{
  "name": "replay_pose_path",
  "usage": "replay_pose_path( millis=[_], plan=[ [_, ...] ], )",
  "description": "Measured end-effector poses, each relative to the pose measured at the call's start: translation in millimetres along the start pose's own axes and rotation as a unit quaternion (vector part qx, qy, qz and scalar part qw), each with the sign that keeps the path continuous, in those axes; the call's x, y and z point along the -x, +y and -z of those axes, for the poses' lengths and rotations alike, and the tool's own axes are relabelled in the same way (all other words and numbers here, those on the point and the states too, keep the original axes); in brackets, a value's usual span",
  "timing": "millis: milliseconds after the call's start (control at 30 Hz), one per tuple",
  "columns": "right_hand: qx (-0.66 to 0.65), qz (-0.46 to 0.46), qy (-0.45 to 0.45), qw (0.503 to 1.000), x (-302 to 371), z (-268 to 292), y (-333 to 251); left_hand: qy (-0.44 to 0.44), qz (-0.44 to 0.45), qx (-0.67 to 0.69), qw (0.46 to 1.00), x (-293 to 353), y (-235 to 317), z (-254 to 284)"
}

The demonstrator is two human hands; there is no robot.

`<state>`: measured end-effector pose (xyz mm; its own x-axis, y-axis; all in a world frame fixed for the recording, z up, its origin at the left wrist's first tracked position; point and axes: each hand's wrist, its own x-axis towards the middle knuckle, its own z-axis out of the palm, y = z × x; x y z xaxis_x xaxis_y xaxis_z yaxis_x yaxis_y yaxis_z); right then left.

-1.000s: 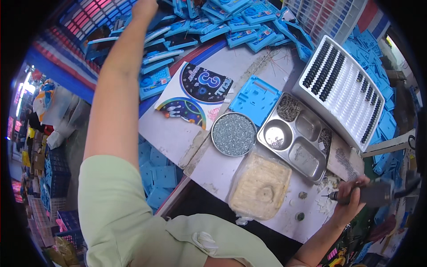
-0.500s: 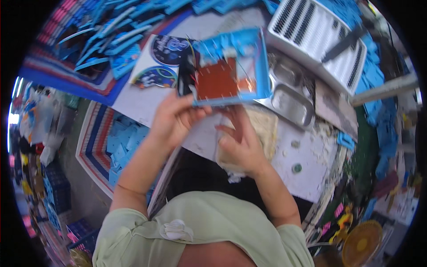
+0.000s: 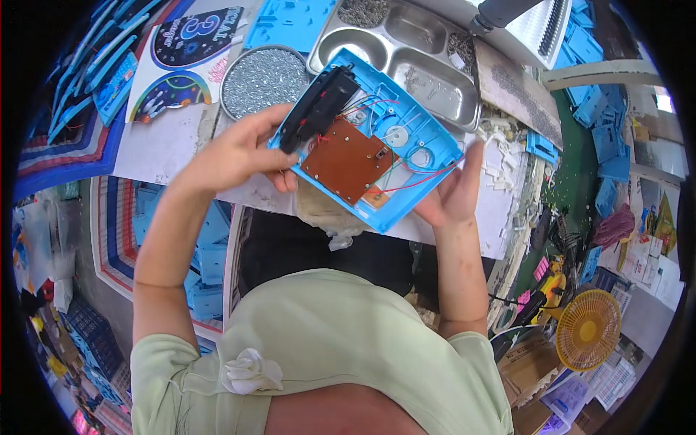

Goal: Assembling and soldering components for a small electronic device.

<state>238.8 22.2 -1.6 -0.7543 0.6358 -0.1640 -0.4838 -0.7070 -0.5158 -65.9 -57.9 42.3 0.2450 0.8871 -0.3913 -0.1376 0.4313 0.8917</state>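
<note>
Between my hands is an open blue plastic casing (image 3: 397,210), tilted, its inside turned up. A brown circuit board (image 3: 346,163) sits in it, with a long black part (image 3: 319,107) along the left side and thin red and green wires (image 3: 424,177) running to the right. My left hand (image 3: 250,148) grips the casing's left corner, thumb on the rim and fingers curled under. At the right end my right hand (image 3: 457,192) bears against the casing's side; some of its fingers are hidden behind it.
Beyond the casing stand a round tin of small metal screws (image 3: 264,80) and a steel compartment tray (image 3: 467,109). Printed round stickers (image 3: 192,47) lie at the left. A white rack (image 3: 533,36) is at the back right; a yellow fan (image 3: 589,330) stands lower right.
The casing has turned clockwise and tilted so its inside faces me more. My hands have moved apart, from its near edge to its left and right ends. The view has shifted too.
</note>
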Motion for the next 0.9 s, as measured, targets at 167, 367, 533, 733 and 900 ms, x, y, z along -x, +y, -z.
replay_pose_path(
  millis=[167, 367, 533, 733, 900],
  plan=[
    [-0.033, 0.007, -0.099, 0.994, -15.8, 42.1, -9.8, -0.1, 0.046, -0.073, 0.991, -38.0, 14.8, 18.0],
    [0.258, 0.084, 0.002, 0.962, -15.4, 11.9, -19.6, -0.17, 0.057, -0.145, 0.973, -75.0, 29.0, 38.4],
    [0.745, 0.166, 0.025, 0.645, 2.7, 10.2, -11.1, -0.108, 0.053, -0.222, 0.968, -81.6, 32.5, 47.3],
    [0.853, 0.219, 0.12, 0.459, 24.3, -3.2, 26.1, 0.106, -0.231, -0.467, 0.847, -68.0, -19.6, 19.8],
    [0.741, 0.268, 0.143, 0.599, 27.6, 13.1, 39.8, 0.26, -0.321, -0.485, 0.771, -40.9, -38.2, -21.3]
  ],
)
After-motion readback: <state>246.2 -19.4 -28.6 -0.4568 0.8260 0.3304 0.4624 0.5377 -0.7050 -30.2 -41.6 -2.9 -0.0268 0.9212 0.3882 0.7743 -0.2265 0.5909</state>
